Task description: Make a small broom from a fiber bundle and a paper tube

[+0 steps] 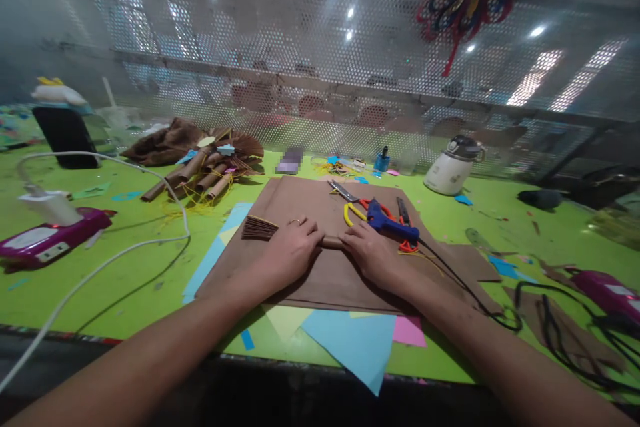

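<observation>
Leftward, well apart from the brown paper stack (pixel 303 203) on the table (pixel 150 300): a purple power strip (pixel 30 247) with a white charger plug (pixel 50 207) in it, and a white cable (pixel 110 260) curving toward the stack's left side. Farther back on that same side, a black phone-like slab (pixel 67 137), tilted upright. Nearer, just beyond the stack's back left corner, a bundle of brown paper tubes (pixel 200 177) among loose yellow strings. Under the stack's left edge, a light blue sheet (pixel 213 260), partly covered.

On the stack, left of its middle, a fringed brown paper strip (pixel 257 228), touching the left hand (pixel 297 243). Next, across the middle of the stack, a brown paper roll (pixel 331 241), held between both hands, with narrow, curled fingers over it; thumbs mostly hidden. Right hand (pixel 367 250) close beside the left, likewise curled on the roll. Behind, still on the stack, open scissors (pixel 344 192) and a blue glue gun (pixel 390 221), with its black cord running off the stack's right side. Beyond the stack's back right corner, a white jug (pixel 450 170). Farthest right, well apart from the stack, a second purple power strip (pixel 605 290).
</observation>
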A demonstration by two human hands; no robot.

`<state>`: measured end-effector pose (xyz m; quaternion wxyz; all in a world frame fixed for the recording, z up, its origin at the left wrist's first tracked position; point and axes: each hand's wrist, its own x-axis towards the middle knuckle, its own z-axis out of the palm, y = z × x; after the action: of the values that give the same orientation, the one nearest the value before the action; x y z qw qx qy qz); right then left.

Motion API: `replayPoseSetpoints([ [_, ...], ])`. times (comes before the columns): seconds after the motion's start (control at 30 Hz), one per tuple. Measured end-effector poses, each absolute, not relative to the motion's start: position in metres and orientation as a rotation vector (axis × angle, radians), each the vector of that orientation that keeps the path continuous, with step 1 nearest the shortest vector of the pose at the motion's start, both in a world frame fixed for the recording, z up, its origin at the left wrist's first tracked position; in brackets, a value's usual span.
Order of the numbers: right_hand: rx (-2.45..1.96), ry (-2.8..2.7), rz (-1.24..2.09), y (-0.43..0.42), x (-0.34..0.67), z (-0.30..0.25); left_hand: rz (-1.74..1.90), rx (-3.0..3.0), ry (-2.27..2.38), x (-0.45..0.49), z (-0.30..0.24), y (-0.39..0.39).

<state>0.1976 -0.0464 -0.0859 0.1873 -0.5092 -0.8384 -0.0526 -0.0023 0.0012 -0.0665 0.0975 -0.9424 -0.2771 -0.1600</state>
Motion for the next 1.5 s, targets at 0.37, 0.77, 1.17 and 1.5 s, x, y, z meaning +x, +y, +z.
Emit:
replayPoseSetpoints([
  [0.37, -1.442, -2.334, -0.212, -0.045, 0.196, -0.090, -0.507, -2.776, -0.816, -0.003, -0.074, 0.010],
  [0.77, -1.190, -1.749, 1.232, -0.071, 0.210, -0.052, -0.495, -3.095, -0.644, -0.005, -0.038, -0.002],
  [1.17, -1.284, -1.850, 0.934, -0.075, 0.203, -0.048, -0.065, -3.358, -0.807, 0.006, 0.005, 0.013],
  [1.5, -0.938, -1.035, 1.503, -0.066, 0.205, -0.045, -1.087, -3.492, -1.198, 0.003, 0.001, -0.018],
])
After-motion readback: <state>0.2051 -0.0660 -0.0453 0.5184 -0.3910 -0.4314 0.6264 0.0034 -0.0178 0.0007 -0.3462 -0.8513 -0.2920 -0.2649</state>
